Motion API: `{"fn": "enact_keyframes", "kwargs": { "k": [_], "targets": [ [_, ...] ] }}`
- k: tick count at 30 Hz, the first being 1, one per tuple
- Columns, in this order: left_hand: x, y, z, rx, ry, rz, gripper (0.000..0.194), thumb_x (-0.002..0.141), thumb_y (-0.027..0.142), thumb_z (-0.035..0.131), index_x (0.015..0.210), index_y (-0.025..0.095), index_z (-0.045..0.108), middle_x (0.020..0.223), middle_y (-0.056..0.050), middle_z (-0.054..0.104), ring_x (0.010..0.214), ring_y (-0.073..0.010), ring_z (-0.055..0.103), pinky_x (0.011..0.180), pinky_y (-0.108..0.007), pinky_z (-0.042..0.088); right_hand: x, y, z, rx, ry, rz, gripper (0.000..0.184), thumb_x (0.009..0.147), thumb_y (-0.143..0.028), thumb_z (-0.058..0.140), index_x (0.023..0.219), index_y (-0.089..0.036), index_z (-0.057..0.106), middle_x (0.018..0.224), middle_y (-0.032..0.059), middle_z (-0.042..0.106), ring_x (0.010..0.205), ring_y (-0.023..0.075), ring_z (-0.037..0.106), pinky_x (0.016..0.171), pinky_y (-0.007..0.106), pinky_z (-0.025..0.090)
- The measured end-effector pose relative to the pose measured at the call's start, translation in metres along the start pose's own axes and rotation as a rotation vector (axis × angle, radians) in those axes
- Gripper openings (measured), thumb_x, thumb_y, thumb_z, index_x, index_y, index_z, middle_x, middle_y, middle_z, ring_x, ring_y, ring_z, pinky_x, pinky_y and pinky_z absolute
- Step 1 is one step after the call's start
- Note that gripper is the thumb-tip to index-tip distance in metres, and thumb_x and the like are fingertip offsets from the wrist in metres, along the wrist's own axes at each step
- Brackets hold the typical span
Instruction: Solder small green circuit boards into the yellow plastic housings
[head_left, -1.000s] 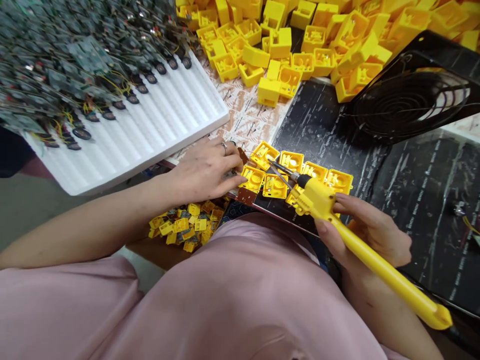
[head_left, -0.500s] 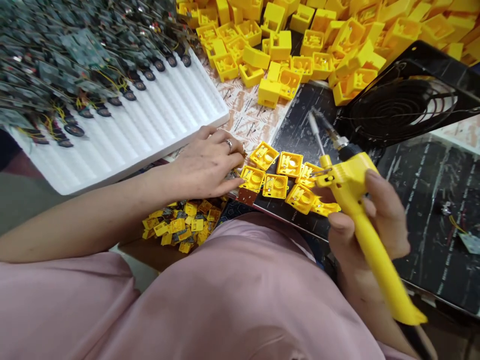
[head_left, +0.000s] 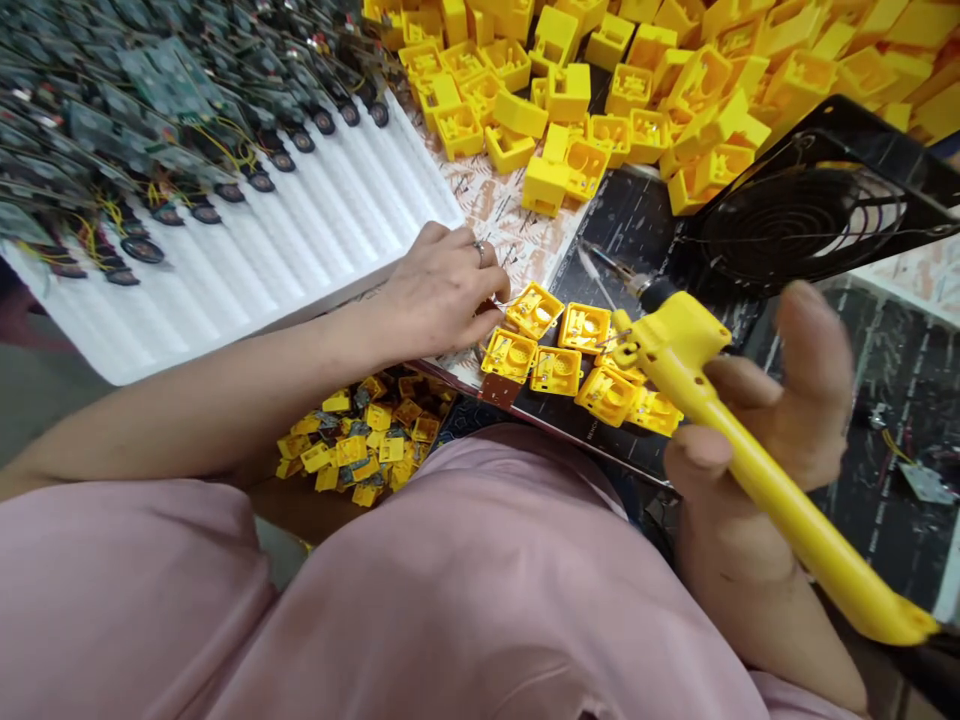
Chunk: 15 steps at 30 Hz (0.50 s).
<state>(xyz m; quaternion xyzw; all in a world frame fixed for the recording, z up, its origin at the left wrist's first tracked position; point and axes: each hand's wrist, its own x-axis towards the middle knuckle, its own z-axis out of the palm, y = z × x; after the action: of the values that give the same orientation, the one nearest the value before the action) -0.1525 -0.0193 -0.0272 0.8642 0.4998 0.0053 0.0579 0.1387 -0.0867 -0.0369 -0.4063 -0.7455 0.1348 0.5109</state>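
My right hand (head_left: 757, 420) is closed round a yellow soldering gun (head_left: 750, 460), its metal tip (head_left: 607, 262) raised over the black mat, above and behind a group of several small yellow housings (head_left: 581, 360). My left hand (head_left: 442, 295) rests at the left end of that group, fingers curled and pinched by the nearest housing (head_left: 534, 310). What the fingertips pinch is too small to make out. A ring shows on one finger.
A white foam tray (head_left: 300, 250) loaded with wired circuit boards (head_left: 150, 110) lies at the left. A heap of yellow housings (head_left: 675, 70) fills the back. A black fan (head_left: 810, 215) stands at the right. Small yellow parts (head_left: 360, 440) lie by my lap.
My right hand lifted the soldering gun off the housings, swinging the tip up and back. My left hand shifted slightly up and right, staying at the left housings.
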Motion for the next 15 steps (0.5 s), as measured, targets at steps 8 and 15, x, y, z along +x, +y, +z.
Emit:
{"fn": "enact_keyframes", "kwargs": {
  "k": [8,15],
  "targets": [
    [0.008,-0.01,0.006,-0.231,0.019,-0.046,0.028,0.097,0.034,0.053,0.102,0.023,0.078,0.093,-0.002,0.075,0.107,-0.025,0.068,0.11,-0.043,0.044,0.004,0.023,-0.008,0.074,0.474,0.096,0.034,0.11,-0.049,0.06,0.115,-0.026,0.085,0.085,0.0018,0.07,0.073,0.0161,0.072,0.054,0.024,0.056],
    [0.017,-0.006,0.005,-0.226,-0.011,-0.012,0.032,0.095,0.036,0.052,0.099,0.023,0.08,0.076,-0.001,0.071,0.094,-0.0233,0.066,0.115,-0.05,0.037,-0.005,0.014,-0.003,0.006,0.212,0.155,0.031,0.096,-0.037,0.084,0.126,-0.03,0.08,0.095,-0.0008,0.081,0.063,0.0131,0.07,0.055,0.025,0.058]
  ]
}}
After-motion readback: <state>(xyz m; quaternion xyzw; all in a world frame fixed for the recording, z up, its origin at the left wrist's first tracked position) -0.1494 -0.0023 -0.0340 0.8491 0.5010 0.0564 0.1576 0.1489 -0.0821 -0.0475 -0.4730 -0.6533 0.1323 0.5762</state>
